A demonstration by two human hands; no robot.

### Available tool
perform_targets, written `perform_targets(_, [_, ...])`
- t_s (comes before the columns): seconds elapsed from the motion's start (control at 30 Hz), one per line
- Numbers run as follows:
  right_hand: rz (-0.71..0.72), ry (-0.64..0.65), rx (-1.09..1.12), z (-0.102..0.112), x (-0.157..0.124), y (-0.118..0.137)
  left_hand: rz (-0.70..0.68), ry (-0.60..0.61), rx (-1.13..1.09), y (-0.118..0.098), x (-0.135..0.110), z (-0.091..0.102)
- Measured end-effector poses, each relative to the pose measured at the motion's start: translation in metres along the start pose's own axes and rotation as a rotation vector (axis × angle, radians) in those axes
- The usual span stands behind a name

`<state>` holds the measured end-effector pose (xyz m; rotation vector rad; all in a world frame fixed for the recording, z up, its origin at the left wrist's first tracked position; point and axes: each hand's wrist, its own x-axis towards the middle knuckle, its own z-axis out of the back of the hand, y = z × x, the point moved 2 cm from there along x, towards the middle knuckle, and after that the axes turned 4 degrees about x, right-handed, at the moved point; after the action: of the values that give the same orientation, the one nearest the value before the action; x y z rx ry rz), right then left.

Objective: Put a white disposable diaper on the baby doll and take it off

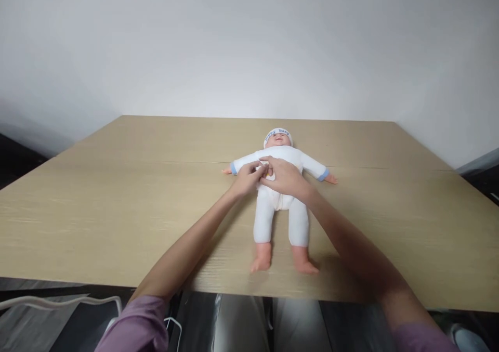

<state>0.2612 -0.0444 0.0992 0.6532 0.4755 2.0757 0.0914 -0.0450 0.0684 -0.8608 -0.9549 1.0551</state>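
Observation:
A baby doll (299, 157) in a white suit with blue cuffs and a printed white cap lies on its back, feet towards me. Around its hips is a white diaper (284, 202), with a small yellowish print near the waist. My left hand (248, 178) pinches the diaper's waist edge at the doll's left-hand side in view. From the other side my right hand (286, 177) reaches across the belly, its thumb and fingers closed on the same edge. The fingertips of both hands meet there and partly hide the waistband.
The doll lies on a wide wooden table (117, 201), near its front edge. A pale wall or partition (249, 50) rises behind the table. Below the front edge, a white cable (58, 302) runs at lower left, and my legs (241, 323) are under the table.

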Motion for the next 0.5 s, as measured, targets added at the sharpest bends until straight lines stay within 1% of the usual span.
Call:
perform_targets(0.07, [0.025, -0.013, 0.036, 0.004, -0.001, -0.001, -0.047, 0.012, -0.067, -0.002, 0.004, -0.012])
perform_targets(0.1, [0.035, -0.02, 0.051, 0.006, -0.001, -0.002, -0.071, -0.015, -0.1, 0.0, 0.004, -0.015])
perform_targets(0.2, [0.01, -0.018, 0.101, 0.012, -0.003, -0.003, -0.078, -0.155, -0.182, 0.016, 0.001, -0.017])
perform_targets(0.27, [-0.021, -0.009, 0.135, 0.014, -0.004, -0.005, -0.044, -0.204, -0.176, 0.03, -0.001, -0.016])
perform_targets(0.37, [-0.022, -0.026, 0.15, 0.012, -0.004, -0.008, -0.019, -0.169, -0.092, 0.046, 0.0, -0.016])
perform_targets(0.43, [-0.025, -0.041, 0.151, 0.009, -0.002, -0.011, -0.012, -0.147, -0.076, 0.051, 0.004, -0.017])
perform_targets(0.5, [-0.035, -0.063, 0.167, 0.006, 0.001, -0.014, 0.0, -0.152, -0.076, 0.052, 0.007, -0.017])
